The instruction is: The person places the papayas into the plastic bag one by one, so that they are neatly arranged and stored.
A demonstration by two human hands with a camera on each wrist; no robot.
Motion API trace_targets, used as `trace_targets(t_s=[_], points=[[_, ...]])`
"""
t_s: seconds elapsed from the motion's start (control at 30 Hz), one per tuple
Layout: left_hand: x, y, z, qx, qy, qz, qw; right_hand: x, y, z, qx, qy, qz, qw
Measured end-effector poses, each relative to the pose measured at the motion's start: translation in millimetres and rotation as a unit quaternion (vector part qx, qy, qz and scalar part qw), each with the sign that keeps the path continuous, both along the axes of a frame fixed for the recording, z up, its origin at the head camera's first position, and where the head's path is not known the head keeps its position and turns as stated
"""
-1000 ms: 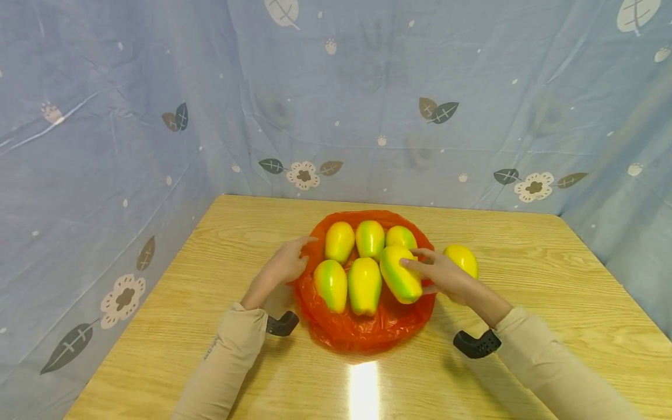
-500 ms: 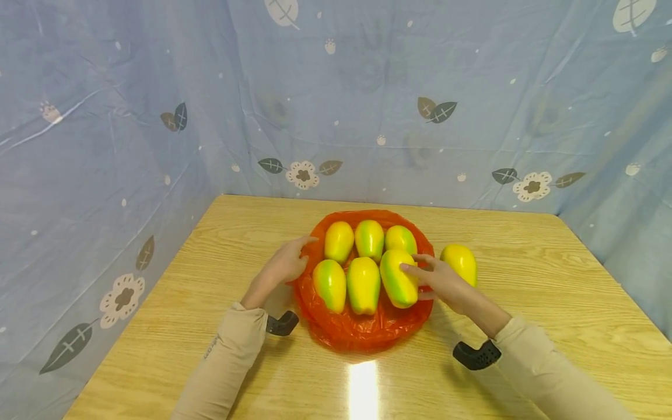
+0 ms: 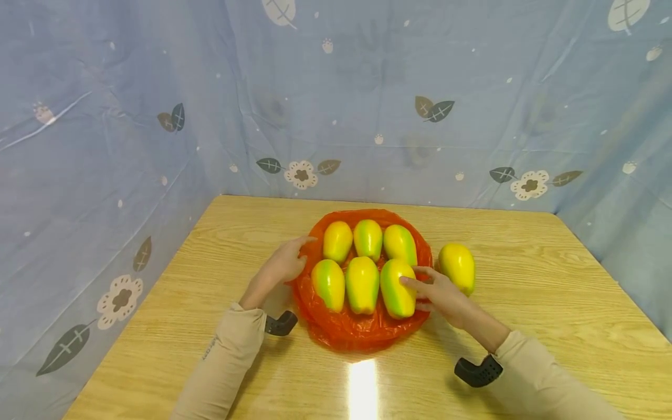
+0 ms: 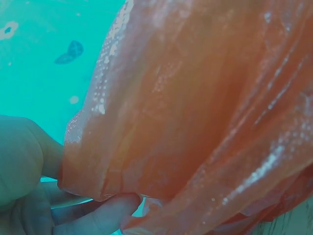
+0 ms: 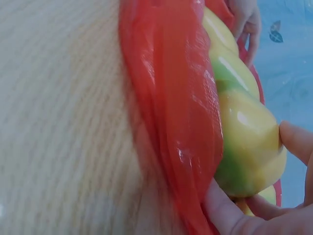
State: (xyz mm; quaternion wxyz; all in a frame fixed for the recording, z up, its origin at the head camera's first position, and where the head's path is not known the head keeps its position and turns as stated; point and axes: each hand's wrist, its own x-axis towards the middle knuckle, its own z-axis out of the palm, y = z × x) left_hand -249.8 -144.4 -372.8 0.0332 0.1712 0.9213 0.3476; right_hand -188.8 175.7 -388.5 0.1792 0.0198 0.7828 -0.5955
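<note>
A red plastic bag (image 3: pixel 362 338) lies spread open on the table, with several yellow-green papayas (image 3: pixel 362 284) in two rows inside. At its left rim my left hand (image 3: pixel 283 262) holds the plastic; in the left wrist view the bag's edge (image 4: pixel 83 176) sits between thumb and fingers. My right hand (image 3: pixel 443 294) grips the front right papaya (image 3: pixel 397 289) by its right side. Seen from the right wrist, thumb and fingers are around that papaya (image 5: pixel 249 147), close to the bag's rim (image 5: pixel 190 127).
One more papaya (image 3: pixel 457 267) lies on the wooden table (image 3: pixel 535 280), outside the bag and beyond my right hand. A blue patterned curtain (image 3: pixel 378 105) hangs behind and on both sides of the table.
My right hand has moved toward me and lowered the papaya into the front right spot of the bag, uncovering more of the one behind. My left hand stays put.
</note>
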Motion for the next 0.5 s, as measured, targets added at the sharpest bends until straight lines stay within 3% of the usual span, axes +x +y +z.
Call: trace_targets(t_s=[0.5], points=[[0.4, 0.6, 0.5, -0.003, -0.006, 0.002, 1.0000, 5.3, -4.8, 0.2, 0.030, -0.010, -0.015, 0.999]])
